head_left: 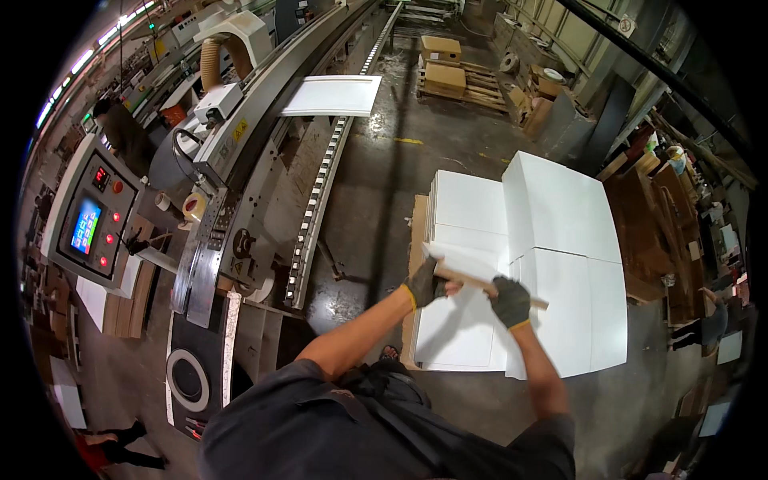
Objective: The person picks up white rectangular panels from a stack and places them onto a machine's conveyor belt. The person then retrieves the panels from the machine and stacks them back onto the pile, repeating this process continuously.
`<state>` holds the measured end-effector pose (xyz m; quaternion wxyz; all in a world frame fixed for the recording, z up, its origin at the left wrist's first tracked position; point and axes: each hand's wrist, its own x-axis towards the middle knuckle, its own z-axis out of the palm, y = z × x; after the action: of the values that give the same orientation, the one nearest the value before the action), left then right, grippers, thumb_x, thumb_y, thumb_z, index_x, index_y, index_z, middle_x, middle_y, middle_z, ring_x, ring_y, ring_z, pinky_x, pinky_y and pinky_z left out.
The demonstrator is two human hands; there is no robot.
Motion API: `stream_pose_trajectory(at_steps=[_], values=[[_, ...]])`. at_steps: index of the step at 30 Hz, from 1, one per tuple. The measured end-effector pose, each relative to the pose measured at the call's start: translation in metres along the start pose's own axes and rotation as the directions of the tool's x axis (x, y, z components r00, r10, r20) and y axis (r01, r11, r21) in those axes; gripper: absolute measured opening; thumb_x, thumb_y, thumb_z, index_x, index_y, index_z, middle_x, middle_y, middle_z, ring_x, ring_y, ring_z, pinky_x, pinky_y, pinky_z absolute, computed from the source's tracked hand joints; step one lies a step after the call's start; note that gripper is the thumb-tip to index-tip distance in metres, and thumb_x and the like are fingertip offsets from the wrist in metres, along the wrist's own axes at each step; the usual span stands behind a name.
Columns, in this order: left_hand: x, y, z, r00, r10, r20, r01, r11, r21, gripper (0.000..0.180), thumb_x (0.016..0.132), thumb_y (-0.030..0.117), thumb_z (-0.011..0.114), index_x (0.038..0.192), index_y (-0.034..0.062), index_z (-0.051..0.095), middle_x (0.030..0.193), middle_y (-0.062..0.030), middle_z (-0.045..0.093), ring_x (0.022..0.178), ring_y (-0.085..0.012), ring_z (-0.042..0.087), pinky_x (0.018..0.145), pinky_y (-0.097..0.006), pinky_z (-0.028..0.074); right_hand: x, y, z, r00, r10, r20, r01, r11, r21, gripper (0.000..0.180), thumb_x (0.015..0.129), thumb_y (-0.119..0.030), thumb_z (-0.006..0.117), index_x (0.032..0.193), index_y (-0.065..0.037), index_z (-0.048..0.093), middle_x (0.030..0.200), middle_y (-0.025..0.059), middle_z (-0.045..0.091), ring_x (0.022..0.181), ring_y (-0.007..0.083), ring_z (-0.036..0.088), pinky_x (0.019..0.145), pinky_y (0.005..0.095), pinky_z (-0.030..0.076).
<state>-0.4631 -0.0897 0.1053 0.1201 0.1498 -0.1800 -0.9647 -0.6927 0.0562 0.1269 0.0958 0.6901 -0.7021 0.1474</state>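
Observation:
Over the white panel stacks, my gloved left hand point(426, 284) and gloved right hand point(510, 302) are closed on a narrow board point(474, 281) with a brown edge. The board slants down to the right, and its end sticks out past my right hand. Whether it is a strip or a wider panel seen edge-on, I cannot tell. Below lie a lower stack of white panels point(468, 204) on the left and a taller white stack point(560, 212) on the right. The dark gloves have yellow cuffs.
To the left runs a long machine with a roller rail point(318, 188) and a control panel point(90, 216). A white panel point(332, 96) lies across its far part. Cardboard boxes point(444, 78) sit on a pallet farther back. Other people point(708, 320) stand at the sides.

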Motion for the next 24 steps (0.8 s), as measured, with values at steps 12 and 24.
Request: stream_pose_trajectory(at_steps=[12, 24], values=[[-0.120, -0.120, -0.170, 0.932, -0.128, 0.338, 0.238, 0.921, -0.308, 0.091, 0.086, 0.079, 0.051, 0.128, -0.0024, 0.055, 0.106, -0.0147, 0.064, 0.093, -0.0285, 0.065, 0.087, -0.040, 0.055, 0.062, -0.049, -0.200, 0.878, 0.280, -0.388, -0.156, 0.934, 0.322, 0.041, 0.096, -0.034, 0.068, 0.115, 0.001, 0.067, 0.103, 0.0116, 0.071, 0.084, 0.0213, 0.066, 0.075, 0.0279, 0.052], [-0.249, -0.017, -0.115, 0.863, 0.398, -0.312, -0.500, 0.763, -0.410, 0.074, 0.093, 0.064, 0.056, 0.134, 0.0020, 0.054, 0.129, -0.0140, 0.063, 0.111, -0.0271, 0.064, 0.093, -0.041, 0.054, 0.047, -0.081, -0.178, 0.709, 0.698, 0.097, -0.316, 0.192, 0.929, 0.059, 0.107, -0.045, 0.042, 0.131, 0.007, 0.055, 0.122, 0.0159, 0.064, 0.105, 0.0263, 0.061, 0.092, 0.0405, 0.050]])
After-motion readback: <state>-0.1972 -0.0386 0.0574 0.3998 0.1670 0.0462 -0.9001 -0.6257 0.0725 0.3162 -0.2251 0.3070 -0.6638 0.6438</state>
